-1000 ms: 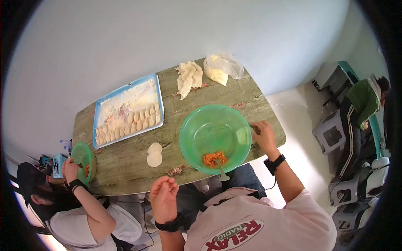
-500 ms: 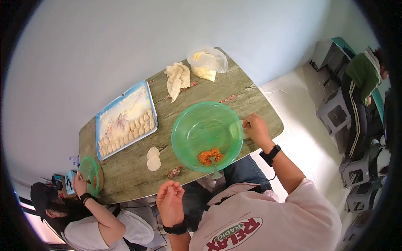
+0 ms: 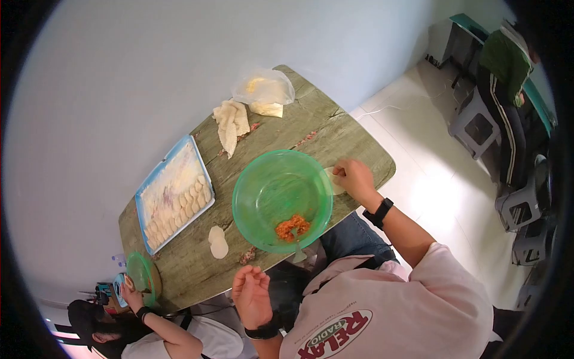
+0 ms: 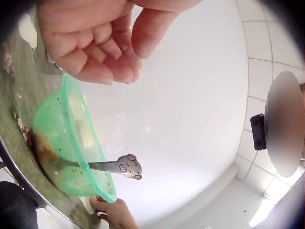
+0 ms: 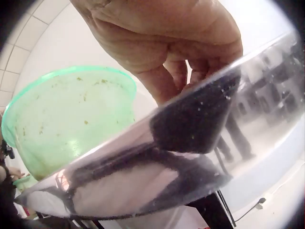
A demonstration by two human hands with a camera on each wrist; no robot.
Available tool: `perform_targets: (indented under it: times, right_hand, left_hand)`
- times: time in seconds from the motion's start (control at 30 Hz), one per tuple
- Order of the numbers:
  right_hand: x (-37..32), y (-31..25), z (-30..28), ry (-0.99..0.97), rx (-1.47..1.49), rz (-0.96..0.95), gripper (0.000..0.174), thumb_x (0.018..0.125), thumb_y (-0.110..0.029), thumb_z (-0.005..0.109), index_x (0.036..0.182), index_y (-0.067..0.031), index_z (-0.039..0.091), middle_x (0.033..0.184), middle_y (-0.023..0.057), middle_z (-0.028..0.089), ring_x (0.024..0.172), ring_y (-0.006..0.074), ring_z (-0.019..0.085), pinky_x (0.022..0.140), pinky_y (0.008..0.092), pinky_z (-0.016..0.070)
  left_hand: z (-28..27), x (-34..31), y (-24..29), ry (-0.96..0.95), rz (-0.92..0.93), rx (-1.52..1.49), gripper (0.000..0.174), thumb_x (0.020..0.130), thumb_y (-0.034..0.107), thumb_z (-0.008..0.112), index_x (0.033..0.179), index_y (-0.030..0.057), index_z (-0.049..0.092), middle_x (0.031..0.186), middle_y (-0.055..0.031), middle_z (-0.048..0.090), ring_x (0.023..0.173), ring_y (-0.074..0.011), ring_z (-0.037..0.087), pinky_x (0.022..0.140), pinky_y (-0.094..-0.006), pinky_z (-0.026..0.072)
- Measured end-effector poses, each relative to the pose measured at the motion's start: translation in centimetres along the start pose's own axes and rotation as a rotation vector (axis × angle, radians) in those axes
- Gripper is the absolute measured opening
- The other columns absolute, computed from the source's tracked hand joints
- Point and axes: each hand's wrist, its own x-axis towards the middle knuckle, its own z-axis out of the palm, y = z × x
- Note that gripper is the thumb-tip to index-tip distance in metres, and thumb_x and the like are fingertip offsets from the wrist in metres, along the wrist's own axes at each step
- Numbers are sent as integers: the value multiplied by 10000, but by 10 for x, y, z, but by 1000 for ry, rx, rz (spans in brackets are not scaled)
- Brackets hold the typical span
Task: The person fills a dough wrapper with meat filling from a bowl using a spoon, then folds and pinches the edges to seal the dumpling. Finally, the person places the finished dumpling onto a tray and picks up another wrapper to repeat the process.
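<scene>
My right hand (image 3: 356,181) is at the right of the green bowl (image 3: 269,194), with fingertips pinching a pale round dumpling wrapper (image 3: 335,183). In the right wrist view, the shiny table edge (image 5: 119,186) hides those fingertips. Raised near the front edge, my left hand (image 3: 251,296) holds nothing, its fingers loosely curled. Orange filling (image 3: 292,227) lies in the near part of the bowl. A spoon (image 4: 119,167) leans out over the rim, its handle end shaped like an animal face. Two overlapping wrappers (image 3: 218,242) lie on the table left of the bowl.
A blue-rimmed tray (image 3: 169,169) holds rows of dumplings at the left. A cloth (image 3: 232,124) and a plastic bag (image 3: 266,88) lie at the far side. Another person (image 3: 173,335) works at a second green bowl (image 3: 141,272); a third person (image 3: 505,78) is at the right.
The head view has turned, so the table appears rotated. My right hand has shifted slightly at the wrapper, more of which shows now. My left hand stays raised and loosely curled.
</scene>
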Motion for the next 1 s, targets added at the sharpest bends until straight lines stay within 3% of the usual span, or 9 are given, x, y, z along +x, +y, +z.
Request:
perform_targets:
  times: [0.13,0.23,0.3,0.4,0.53,0.7,0.83,0.93,1.0]
  right_hand:
    - [3,10,10,146,-101,-118,115,661,-65,665,760,-49,610,757,89,603,711,256,589,646,366,461]
    - [7,22,5,180,156,-135,118,700,-83,659,800,-53,605,744,95,606,734,258,600,628,357,468]
    - [11,27,-2,156,499,25,98,771,-56,636,854,-40,588,713,64,603,678,175,597,609,293,454]
    - [11,19,-16,157,761,79,69,834,-23,588,902,-18,576,724,38,609,660,105,578,599,240,438]
    - [6,-9,-32,138,877,87,115,845,-1,572,960,-4,583,772,38,636,677,95,588,600,226,441]
    - [-5,-47,-39,-123,1140,107,196,846,-25,597,1042,-16,594,854,59,664,727,112,623,646,237,483]
    - [-27,-101,-35,-402,1318,100,192,851,-48,606,1041,-23,592,893,37,663,748,99,621,655,230,491]
    - [-46,-126,-26,-677,1203,29,195,852,-34,605,1046,-33,592,910,25,658,779,88,611,676,219,483]
    - [-55,-133,-20,-733,1147,-18,208,861,-22,593,1069,-26,585,936,23,647,832,78,593,705,215,473]
  left_hand:
    - [2,1,-1,11,-15,23,196,919,105,523,1095,22,541,1007,-81,602,855,-158,581,777,-306,495]
    - [3,2,1,12,-21,17,190,917,98,524,1091,23,542,1007,-82,603,856,-158,581,778,-307,496]
    - [2,3,0,18,-24,8,187,915,93,526,1088,23,543,1007,-82,603,854,-160,582,777,-308,497]
    - [2,6,0,5,-47,-44,188,911,84,530,1088,22,547,1002,-81,604,859,-165,585,782,-313,501]
    - [7,10,2,-45,-87,-86,190,909,76,529,1090,25,557,993,-80,606,874,-174,588,797,-318,505]
    - [10,20,5,-157,-143,-185,289,904,88,539,1183,15,516,1099,-107,582,974,-201,569,889,-341,480]
    - [44,27,7,-274,-247,-262,478,898,132,557,1323,-1,380,1302,-125,466,1214,-245,438,1043,-379,366]
    - [57,31,2,-326,-356,-379,504,905,150,552,1343,4,351,1351,-112,434,1280,-247,386,1081,-395,327]
    - [54,31,0,-310,-396,-440,474,913,152,541,1332,14,368,1347,-103,443,1281,-242,390,1082,-401,328]
